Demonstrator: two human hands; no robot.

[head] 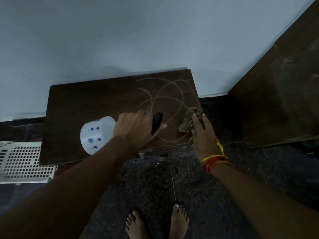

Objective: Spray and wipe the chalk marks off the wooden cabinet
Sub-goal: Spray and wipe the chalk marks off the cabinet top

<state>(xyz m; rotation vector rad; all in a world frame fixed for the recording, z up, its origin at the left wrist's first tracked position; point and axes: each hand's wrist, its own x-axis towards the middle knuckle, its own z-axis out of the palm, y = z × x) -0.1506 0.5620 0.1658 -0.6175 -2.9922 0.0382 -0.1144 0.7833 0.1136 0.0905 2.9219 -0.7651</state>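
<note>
Still unwiped, chalk marks (164, 100) loop at twelve o'clock; left hand (136, 128) grips the bottle (96, 133), right hand (203, 131) presses the cloth (189, 122) flat-fingered.

**Colours and patterns**

The cabinet (89, 107) is dark brown with pale chalk marks (165, 99). The spray bottle (96, 134) is white with blue flowers and a black top. The cloth (190, 120) has green-brown stripes. The basket (22, 161) is white.
</note>
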